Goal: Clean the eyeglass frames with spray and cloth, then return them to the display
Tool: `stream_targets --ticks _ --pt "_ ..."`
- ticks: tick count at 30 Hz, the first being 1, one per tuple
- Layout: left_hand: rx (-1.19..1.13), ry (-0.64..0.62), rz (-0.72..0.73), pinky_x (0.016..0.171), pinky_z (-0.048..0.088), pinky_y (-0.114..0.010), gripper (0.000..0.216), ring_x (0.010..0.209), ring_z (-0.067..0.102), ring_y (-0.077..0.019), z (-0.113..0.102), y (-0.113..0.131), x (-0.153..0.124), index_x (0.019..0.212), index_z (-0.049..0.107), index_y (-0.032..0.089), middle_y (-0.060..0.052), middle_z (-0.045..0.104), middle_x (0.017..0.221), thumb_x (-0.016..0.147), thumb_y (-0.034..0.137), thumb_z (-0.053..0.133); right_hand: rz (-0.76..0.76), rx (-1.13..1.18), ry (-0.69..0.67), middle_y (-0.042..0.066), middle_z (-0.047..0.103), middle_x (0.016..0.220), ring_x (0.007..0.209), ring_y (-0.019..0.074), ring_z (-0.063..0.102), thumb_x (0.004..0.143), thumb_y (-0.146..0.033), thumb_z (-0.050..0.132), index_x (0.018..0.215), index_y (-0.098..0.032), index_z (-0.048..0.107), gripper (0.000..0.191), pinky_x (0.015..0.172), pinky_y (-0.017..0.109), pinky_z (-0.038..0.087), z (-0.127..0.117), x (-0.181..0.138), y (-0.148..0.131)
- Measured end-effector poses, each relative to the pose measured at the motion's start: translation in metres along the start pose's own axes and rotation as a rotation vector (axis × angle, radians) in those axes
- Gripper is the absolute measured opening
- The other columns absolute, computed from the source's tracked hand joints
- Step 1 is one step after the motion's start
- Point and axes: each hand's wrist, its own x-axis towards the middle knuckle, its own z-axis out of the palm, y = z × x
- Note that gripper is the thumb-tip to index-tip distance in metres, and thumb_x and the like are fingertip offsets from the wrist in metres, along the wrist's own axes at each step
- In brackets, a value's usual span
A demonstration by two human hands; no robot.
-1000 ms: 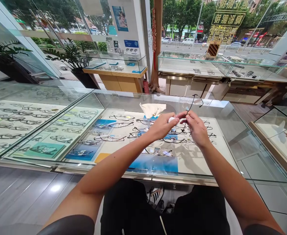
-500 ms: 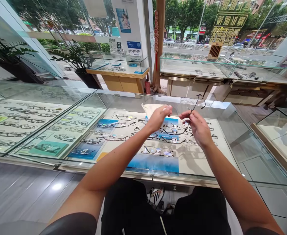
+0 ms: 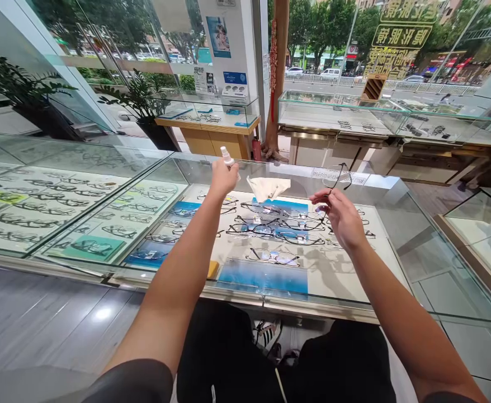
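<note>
Bright overall. Main src: daylight thru tall clear-glass windows (image 3: 329,39), top of frame. Round white glare spot on shiny grey floor tiles (image 3: 102,314), lower L. Soft, blurry-edged shadows on flat cream display base (image 3: 348,277) below bare R hand (image 3: 345,218). Pale refl. across flat clear-glass countertop (image 3: 390,183). Black fabric trousers (image 3: 212,358) v. dark, little detail. Wide-angle stretch twd edges; distant detail soft.

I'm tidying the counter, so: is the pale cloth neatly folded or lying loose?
Lying loose: the pale cloth shows creases and an uneven, pointed outline on the glass counter, with no squared fold.
</note>
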Motion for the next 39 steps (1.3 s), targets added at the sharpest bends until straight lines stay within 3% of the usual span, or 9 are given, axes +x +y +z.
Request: stream_targets --ticks 9,15,19,25,26,28,32,36,39 --pt "0.414 -0.046 -0.131 0.1 0.049 -0.051 0.033 0.126 0.066 -0.0447 -0.014 -0.019 0.002 0.125 0.063 0.021 -0.021 0.074 0.131 0.092 0.024 0.068 0.005 0.009 0.006 0.004 0.075 0.11 0.107 0.0215 0.065 0.104 -0.04 0.058 0.104 -0.03 0.077 0.022 0.088 0.034 0.048 -0.003 0.001 0.003" --pt "0.469 -0.075 -0.154 0.098 0.051 -0.053 0.031 0.125 0.067 -0.0471 -0.014 -0.021 0.003 0.122 0.063 0.016 -0.027 0.072 0.131 0.093 0.022 0.068 0.007 0.008 0.014 0.004 0.075 0.109 0.105 0.0209 0.065 0.103 -0.04 0.058 0.103 -0.029 0.077 0.022 0.087 0.034 0.048 -0.003 0.002 0.004" --pt "0.437 -0.091 -0.169 0.102 0.051 -0.055 0.047 0.126 0.066 -0.0461 -0.012 -0.019 0.001 0.136 0.056 0.012 -0.03 0.069 0.134 0.091 0.019 0.069 0.004 0.007 0.02 0.005 0.074 0.109 0.105 0.0209 0.065 0.103 -0.04 0.058 0.103 -0.028 0.077 0.022 0.087 0.034 0.048 -0.003 0.002 0.003" --pt "0.352 0.365 0.025 0.121 0.04 -0.059 0.069 0.149 0.046 -0.044 -0.014 0.009 -0.021 0.152 0.043 0.013 -0.028 0.044 0.159 0.087 0.013 0.064 -0.014 -0.011 0.037 0.005 0.074 0.111 0.106 0.0214 0.066 0.103 -0.041 0.058 0.102 -0.028 0.077 0.023 0.087 0.034 0.048 -0.004 0.003 0.002" --pt "0.331 0.351 0.097 0.121 0.04 -0.058 0.063 0.146 0.049 -0.042 -0.014 0.016 -0.024 0.15 0.047 0.015 -0.025 0.049 0.155 0.089 0.013 0.061 -0.019 -0.014 0.041 0.005 0.074 0.111 0.106 0.0215 0.066 0.103 -0.041 0.058 0.102 -0.029 0.077 0.023 0.087 0.034 0.048 -0.004 0.004 0.003" --pt "0.342 0.14 0.164 0.119 0.044 -0.054 0.049 0.139 0.057 -0.038 -0.008 0.029 -0.024 0.144 0.055 0.019 -0.021 0.059 0.148 0.096 0.015 0.052 -0.021 -0.015 0.043 0.005 0.075 0.11 0.106 0.0217 0.066 0.103 -0.042 0.058 0.102 -0.029 0.076 0.022 0.087 0.035 0.048 -0.005 0.005 0.004" --pt "0.478 -0.308 0.019 0.109 0.051 -0.054 0.04 0.131 0.065 -0.0408 0.027 0.043 -0.003 0.131 0.071 0.021 -0.02 0.07 0.14 0.093 0.026 0.06 -0.003 -0.012 0.029 0.005 0.075 0.109 0.105 0.0218 0.066 0.102 -0.041 0.059 0.104 -0.028 0.077 0.022 0.088 0.035 0.048 -0.005 0.006 0.008" --pt "0.522 -0.416 -0.139 0.104 0.053 -0.058 0.036 0.126 0.068 -0.0485 0.06 0.04 0.024 0.112 0.08 0.014 -0.028 0.074 0.132 0.081 0.033 0.078 -0.012 -0.036 0.031 0.005 0.076 0.109 0.106 0.022 0.066 0.103 -0.042 0.058 0.105 -0.028 0.076 0.024 0.088 0.035 0.048 -0.007 0.008 0.011" --pt "0.509 -0.403 -0.183 0.105 0.054 -0.056 0.038 0.129 0.067 -0.0474 0.066 0.031 0.032 0.112 0.079 0.012 -0.028 0.074 0.133 0.082 0.035 0.079 -0.011 -0.054 0.036 0.006 0.076 0.109 0.105 0.0223 0.065 0.102 -0.044 0.057 0.105 -0.027 0.076 0.025 0.088 0.035 0.048 -0.006 0.008 0.013"
